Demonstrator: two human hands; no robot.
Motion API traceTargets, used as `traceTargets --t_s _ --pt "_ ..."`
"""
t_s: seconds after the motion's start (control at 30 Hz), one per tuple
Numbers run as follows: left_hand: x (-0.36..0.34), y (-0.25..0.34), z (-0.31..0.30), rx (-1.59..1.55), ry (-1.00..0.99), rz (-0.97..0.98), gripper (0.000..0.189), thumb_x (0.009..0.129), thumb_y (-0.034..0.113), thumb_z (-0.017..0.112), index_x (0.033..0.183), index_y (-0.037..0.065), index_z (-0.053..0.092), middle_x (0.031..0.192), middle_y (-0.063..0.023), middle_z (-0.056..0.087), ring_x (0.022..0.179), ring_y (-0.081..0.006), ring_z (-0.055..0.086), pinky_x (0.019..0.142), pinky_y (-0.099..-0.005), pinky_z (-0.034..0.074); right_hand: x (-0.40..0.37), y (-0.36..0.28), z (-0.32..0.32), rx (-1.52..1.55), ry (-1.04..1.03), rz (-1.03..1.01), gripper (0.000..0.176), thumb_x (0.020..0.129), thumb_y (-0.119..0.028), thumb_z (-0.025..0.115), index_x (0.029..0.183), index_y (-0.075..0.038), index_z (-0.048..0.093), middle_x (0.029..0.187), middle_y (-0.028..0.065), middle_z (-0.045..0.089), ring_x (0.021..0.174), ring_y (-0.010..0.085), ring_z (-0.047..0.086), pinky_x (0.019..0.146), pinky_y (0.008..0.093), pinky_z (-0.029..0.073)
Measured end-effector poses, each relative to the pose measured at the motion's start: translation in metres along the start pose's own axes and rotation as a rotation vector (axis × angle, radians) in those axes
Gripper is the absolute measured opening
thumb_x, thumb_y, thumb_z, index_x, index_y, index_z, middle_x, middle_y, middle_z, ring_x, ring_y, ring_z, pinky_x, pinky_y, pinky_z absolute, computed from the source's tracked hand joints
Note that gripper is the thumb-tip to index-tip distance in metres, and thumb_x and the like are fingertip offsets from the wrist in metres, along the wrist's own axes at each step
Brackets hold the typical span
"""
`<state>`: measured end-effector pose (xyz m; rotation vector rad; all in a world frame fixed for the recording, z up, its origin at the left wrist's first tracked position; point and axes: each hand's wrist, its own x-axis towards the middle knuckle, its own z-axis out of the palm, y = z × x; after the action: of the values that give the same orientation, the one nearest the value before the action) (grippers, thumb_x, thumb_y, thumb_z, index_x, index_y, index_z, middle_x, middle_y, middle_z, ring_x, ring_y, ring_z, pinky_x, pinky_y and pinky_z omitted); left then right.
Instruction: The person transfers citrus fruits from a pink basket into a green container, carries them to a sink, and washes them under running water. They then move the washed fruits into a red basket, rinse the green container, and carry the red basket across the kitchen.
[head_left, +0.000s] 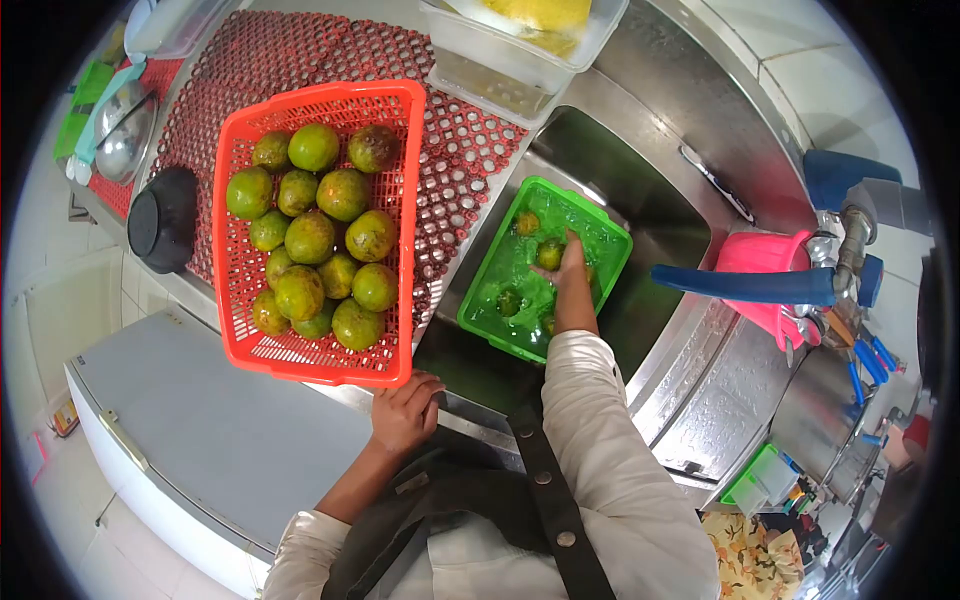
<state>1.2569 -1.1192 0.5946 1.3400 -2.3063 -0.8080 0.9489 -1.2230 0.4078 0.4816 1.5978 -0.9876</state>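
Note:
A green tub [483, 262] filled with water stands in the metal sink, with several green-brown citrus fruits in it. My right hand [567, 262] reaches into the water, its fingers curled round one fruit [550, 254]. Left of the sink, a red plastic basket [400, 345] holds several more citrus fruits [343, 195] on a red mat [460, 180]. My left hand [406, 410] rests at the basket's near right corner on the sink edge, its fingers bent together; whether they grip anything is hidden.
A blue tap spout [745, 284] extends over the sink's right side. Beyond it sits a pink basket [765, 255] with utensils. Clear plastic containers [510, 50] stand behind the sink. A black bowl [163, 220] is left of the red basket, above a white freezer [190, 420].

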Motion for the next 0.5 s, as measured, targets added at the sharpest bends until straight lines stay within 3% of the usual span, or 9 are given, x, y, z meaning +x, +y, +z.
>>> traceTargets --t_s 0.07,0.2,0.3,0.33,0.37,0.43,0.47,0.5 --pt "0.0 0.001 0.0 -0.014 0.009 -0.003 0.02 0.059 0.001 0.057 0.078 0.008 0.058 0.083 -0.0031 0.059 0.08 -0.0202 0.057 0.07 -0.0327 0.043 0.01 -0.005 -0.016 -0.055 -0.199 0.031 0.035 0.082 -0.037 0.051 0.109 -0.016 0.043 0.103 0.0079 0.05 0.091 0.0259 0.052 0.072 0.0494 0.047" --pt "-0.002 0.0 0.001 -0.04 0.016 -0.022 0.02 0.058 -0.001 0.057 0.076 0.008 0.058 0.082 -0.0035 0.058 0.08 -0.0204 0.057 0.07 -0.0331 0.043 0.015 0.001 -0.025 -0.171 -0.305 -0.134 0.043 0.075 -0.03 0.062 0.112 -0.019 0.042 0.103 0.0076 0.05 0.087 0.0243 0.052 0.069 0.0473 0.047" --pt "-0.002 -0.001 0.0 -0.025 0.019 -0.007 0.021 0.058 0.001 0.057 0.077 0.008 0.058 0.082 -0.003 0.058 0.081 -0.0201 0.057 0.07 -0.0328 0.043 0.02 0.009 -0.014 -0.414 -0.094 -0.366 0.026 0.07 -0.021 0.067 0.091 -0.011 0.057 0.086 0.0056 0.057 0.072 0.0178 0.055 0.061 0.0361 0.047" --pt "-0.003 -0.001 -0.001 -0.017 0.026 -0.015 0.021 0.058 0.001 0.057 0.077 0.008 0.058 0.082 -0.003 0.058 0.081 -0.0201 0.057 0.07 -0.0328 0.043 0.026 0.013 -0.009 -0.759 0.045 -0.616 0.028 0.066 -0.025 0.07 0.084 -0.005 0.06 0.081 0.0079 0.061 0.072 0.0229 0.058 0.066 0.0358 0.047" --pt "-0.002 -0.001 -0.002 -0.015 0.02 -0.014 0.021 0.058 0.001 0.057 0.078 0.008 0.059 0.083 -0.0028 0.058 0.081 -0.0198 0.056 0.071 -0.0327 0.043 0.033 0.018 -0.006 -0.762 0.036 -0.618 0.028 0.066 -0.025 0.07 0.084 -0.005 0.06 0.081 0.0079 0.061 0.072 0.0229 0.058 0.066 0.0358 0.047" --pt "-0.003 -0.001 -0.002 -0.013 0.011 -0.011 0.021 0.058 0.002 0.057 0.078 0.008 0.059 0.083 -0.0026 0.058 0.082 -0.0196 0.056 0.071 -0.0326 0.043 0.032 0.03 0.002 -1.255 0.372 -0.861 0.034 0.061 -0.025 0.072 0.084 -0.003 0.06 0.085 0.0145 0.062 0.079 0.0312 0.059 0.073 0.0376 0.047" --pt "-0.004 -0.002 -0.001 -0.014 0.011 -0.008 0.021 0.058 0.002 0.058 0.079 0.008 0.059 0.083 -0.0024 0.058 0.082 -0.0195 0.056 0.072 -0.0326 0.043 0.026 0.032 0.005 -1.286 0.377 -0.962 0.043 0.058 -0.021 0.073 0.093 -0.001 0.058 0.099 0.0217 0.057 0.092 0.0382 0.054 0.082 0.0398 0.044" --pt "-0.004 -0.003 -0.001 -0.016 0.01 -0.005 0.021 0.058 0.002 0.058 0.079 0.008 0.059 0.083 -0.0023 0.058 0.083 -0.0193 0.056 0.072 -0.0326 0.043 0.019 0.035 0.006 -1.283 0.381 -0.96 0.043 0.058 -0.021 0.073 0.093 -0.001 0.058 0.099 0.0217 0.057 0.092 0.0382 0.054 0.082 0.0398 0.044"
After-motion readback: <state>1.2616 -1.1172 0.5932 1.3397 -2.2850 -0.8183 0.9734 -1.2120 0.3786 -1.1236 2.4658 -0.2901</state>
